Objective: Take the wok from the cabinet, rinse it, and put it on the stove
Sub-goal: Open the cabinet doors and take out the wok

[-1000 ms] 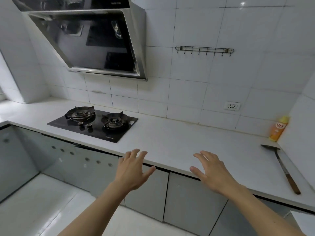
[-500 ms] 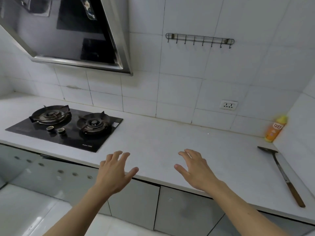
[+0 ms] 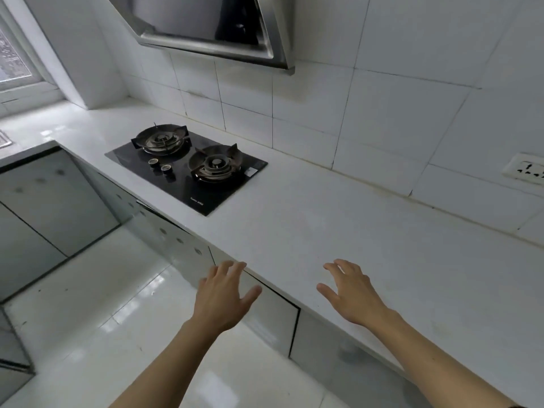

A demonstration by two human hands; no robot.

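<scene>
A black two-burner gas stove is set into the white counter, left of centre; both burners are bare. Grey cabinet doors run below the counter edge, all closed. No wok is in view. My left hand hovers with fingers spread in front of the counter edge, over a cabinet door. My right hand hovers with fingers spread above the counter near its front edge. Neither hand holds anything.
A steel range hood hangs above the stove. A wall socket sits at the right. More grey cabinets stand at the left beneath a second counter and a window. The glossy white floor lies below.
The view has swung left and tilted down: the stove now sits further right, the bottle and spatula have left the frame. Both hands stay spread, still empty.
</scene>
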